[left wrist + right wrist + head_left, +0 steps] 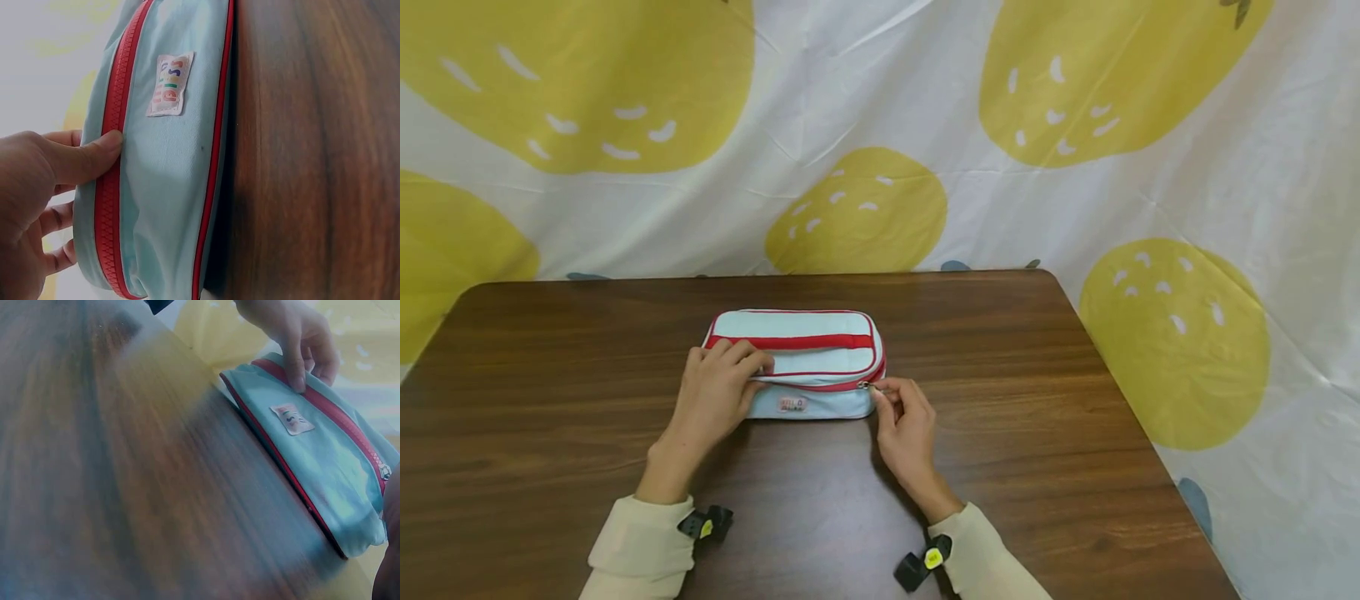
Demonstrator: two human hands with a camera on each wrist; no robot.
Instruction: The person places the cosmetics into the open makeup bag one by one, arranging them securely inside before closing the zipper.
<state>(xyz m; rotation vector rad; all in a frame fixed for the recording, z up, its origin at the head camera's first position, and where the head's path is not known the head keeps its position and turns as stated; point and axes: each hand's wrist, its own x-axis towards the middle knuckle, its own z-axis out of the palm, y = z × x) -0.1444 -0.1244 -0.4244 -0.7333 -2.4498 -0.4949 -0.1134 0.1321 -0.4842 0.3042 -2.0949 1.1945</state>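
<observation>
A light blue zippered pouch (820, 404) with red piping, a red strap across its top and a small lettered patch (170, 84) sits on the table. My left hand (718, 390) grips its left front edge; the left wrist view has the thumb on the red zipper (112, 187) and the fingers behind the lid. At the front right corner, my right hand (910, 425) pinches the metal zipper pull (863, 384) between thumb and forefinger. Only an edge of that hand shows in the right wrist view, beside the zipper slider (385, 471). Zipper teeth appear meshed along the front.
The brown wood-grain table (1037, 467) has rounded far corners. Behind it hangs a white cloth (865, 92) with large yellow fruit shapes. Each wrist wears a dark strap with a small camera (913, 572), close above the tabletop.
</observation>
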